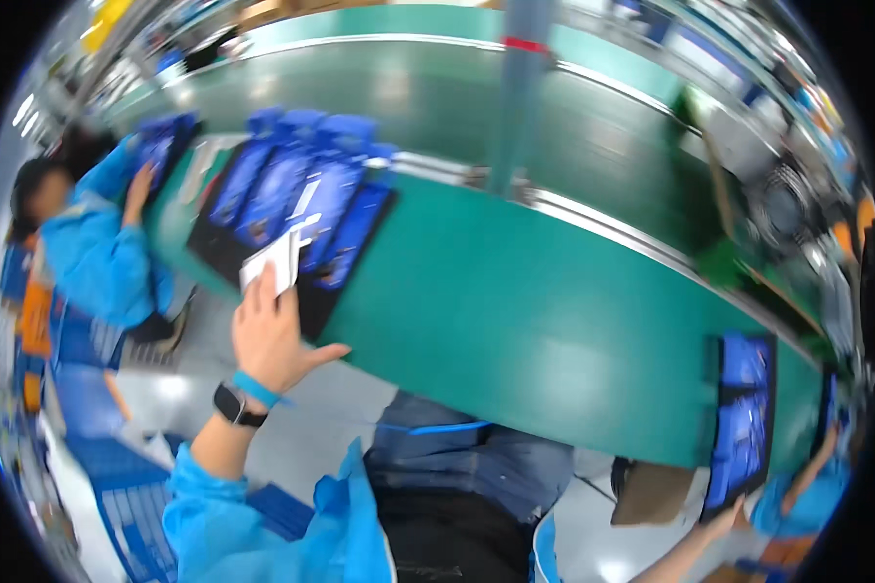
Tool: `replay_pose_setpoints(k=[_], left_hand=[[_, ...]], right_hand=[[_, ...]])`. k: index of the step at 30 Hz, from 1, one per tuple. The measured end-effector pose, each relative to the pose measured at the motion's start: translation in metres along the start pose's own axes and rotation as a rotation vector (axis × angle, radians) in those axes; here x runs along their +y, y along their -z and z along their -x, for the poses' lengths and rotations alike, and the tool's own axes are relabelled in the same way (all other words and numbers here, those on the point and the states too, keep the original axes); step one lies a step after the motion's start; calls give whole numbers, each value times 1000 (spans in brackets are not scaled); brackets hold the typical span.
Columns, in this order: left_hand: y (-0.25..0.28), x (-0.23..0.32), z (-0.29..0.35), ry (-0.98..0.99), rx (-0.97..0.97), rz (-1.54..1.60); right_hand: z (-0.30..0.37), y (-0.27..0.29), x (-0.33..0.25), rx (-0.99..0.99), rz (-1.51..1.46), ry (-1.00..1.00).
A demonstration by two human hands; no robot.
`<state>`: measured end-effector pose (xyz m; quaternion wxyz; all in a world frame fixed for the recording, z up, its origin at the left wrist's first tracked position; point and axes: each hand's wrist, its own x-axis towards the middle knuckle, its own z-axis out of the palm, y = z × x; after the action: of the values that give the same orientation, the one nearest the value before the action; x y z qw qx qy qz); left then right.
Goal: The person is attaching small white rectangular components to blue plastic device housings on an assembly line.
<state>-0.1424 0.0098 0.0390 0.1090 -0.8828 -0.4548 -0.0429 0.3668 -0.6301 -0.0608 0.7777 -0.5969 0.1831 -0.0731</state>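
My left hand [269, 330] reaches forward, palm down, with the fingers stretched and the thumb spread to the right. Its fingertips lie over a folded white sheet, paper or cloth [280, 260], at the near edge of a black tray [313, 309]. On that tray several long blue plastic parts [287, 194] lie side by side. Far to the right, my right hand [721, 523] is at the near end of another black tray [766, 389], which carries blue parts [742, 428]. Blur and the tray's edge hide most of its fingers, so the grip is unclear.
A green worktable [515, 321] runs across in front of me, with a metal rail [612, 233] and a grey post [523, 107] behind it. One person [102, 238] in blue handles a blue part at the left. Another person's blue sleeve [802, 497] shows at the right.
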Motion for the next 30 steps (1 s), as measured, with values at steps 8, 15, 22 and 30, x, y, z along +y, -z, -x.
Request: replay_pose_setpoints(k=[8,15,22,30], left_hand=[[-29,-37,-2,39,-4,4],[-32,-21,-26,19,-176,-190],[-37,9,-27,-58,-91,-99],[-11,21,-19,-175,99,-100]], right_hand=[[-38,-21,29,238,119,220],[-37,-11,10,285,13,184],[-157,86,1,484,760,991],[35,-72,3,-102,377,982]])
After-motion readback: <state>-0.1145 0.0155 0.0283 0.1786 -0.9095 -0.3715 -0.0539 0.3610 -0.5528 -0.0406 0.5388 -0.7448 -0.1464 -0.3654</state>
